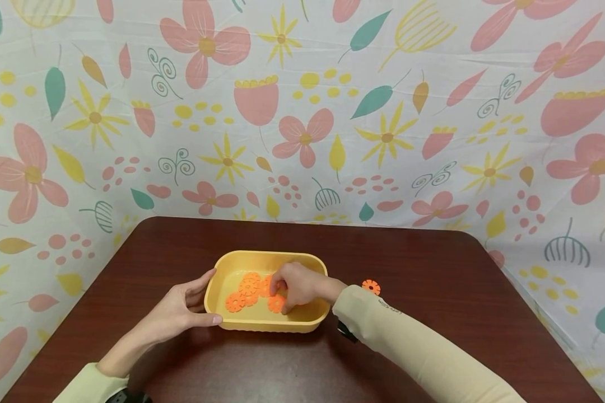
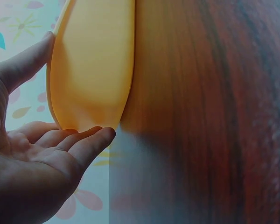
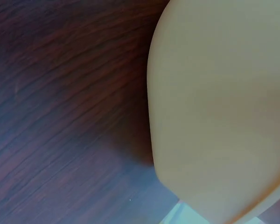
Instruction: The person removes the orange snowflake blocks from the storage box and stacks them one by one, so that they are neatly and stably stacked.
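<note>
A yellow plastic tray (image 1: 262, 324) stands on the table, holding several orange notched interlocking discs (image 1: 249, 288). My left hand (image 1: 184, 308) holds the tray's left end, thumb at the front corner and fingers round the side. The left wrist view shows that hand (image 2: 46, 144) spread around the rounded end of the tray (image 2: 93, 60). Inside the tray, my right hand (image 1: 299, 284) reaches down with bent fingers, thumb and forefinger pinching an orange disc (image 1: 276, 304). The right wrist view shows the tray's outer wall (image 3: 214, 107), with the hand out of sight.
One more orange disc (image 1: 371, 287) lies on the dark brown table (image 1: 408, 257), right of the tray and just beyond the right sleeve (image 1: 383, 324). A flower-patterned cloth (image 1: 302, 184) hangs behind the table.
</note>
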Motion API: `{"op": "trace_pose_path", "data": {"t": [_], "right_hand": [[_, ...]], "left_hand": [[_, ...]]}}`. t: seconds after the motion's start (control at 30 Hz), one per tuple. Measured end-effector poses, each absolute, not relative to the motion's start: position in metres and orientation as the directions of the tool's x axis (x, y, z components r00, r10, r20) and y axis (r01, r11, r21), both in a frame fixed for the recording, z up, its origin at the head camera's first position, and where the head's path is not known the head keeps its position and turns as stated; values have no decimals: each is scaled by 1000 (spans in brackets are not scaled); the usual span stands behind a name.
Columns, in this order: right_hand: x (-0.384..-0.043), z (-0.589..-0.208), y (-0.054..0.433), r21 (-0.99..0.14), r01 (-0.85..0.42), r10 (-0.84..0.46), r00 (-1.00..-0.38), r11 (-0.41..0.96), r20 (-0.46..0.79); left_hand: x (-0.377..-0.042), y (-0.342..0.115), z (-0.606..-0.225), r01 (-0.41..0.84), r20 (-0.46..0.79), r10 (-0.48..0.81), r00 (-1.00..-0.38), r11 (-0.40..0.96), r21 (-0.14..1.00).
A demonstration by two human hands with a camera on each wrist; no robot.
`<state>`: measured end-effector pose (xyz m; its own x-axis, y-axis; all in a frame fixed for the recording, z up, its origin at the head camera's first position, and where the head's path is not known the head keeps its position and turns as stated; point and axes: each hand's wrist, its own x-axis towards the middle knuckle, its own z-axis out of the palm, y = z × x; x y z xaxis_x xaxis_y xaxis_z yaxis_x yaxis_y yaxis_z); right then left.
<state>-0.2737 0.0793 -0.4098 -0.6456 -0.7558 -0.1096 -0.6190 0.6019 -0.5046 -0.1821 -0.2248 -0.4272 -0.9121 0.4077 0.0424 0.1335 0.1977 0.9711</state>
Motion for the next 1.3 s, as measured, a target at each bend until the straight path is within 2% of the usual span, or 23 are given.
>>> {"op": "trace_pose_path", "data": {"t": [0.33, 0.73, 1.3], "right_hand": [[-271, -411, 78, -532, -610, -762, -638, 587, -110], [-271, -411, 78, -532, -581, -739, -660, 615, -134], [-270, -411, 81, -611, -604, -806, -584, 512, -98]], "left_hand": [[-182, -225, -427, 134, 44, 403, -914, 199, 971], [-182, -225, -427, 128, 41, 406, -913, 189, 974], [-182, -225, -427, 131, 45, 414, -909, 181, 975]]}}
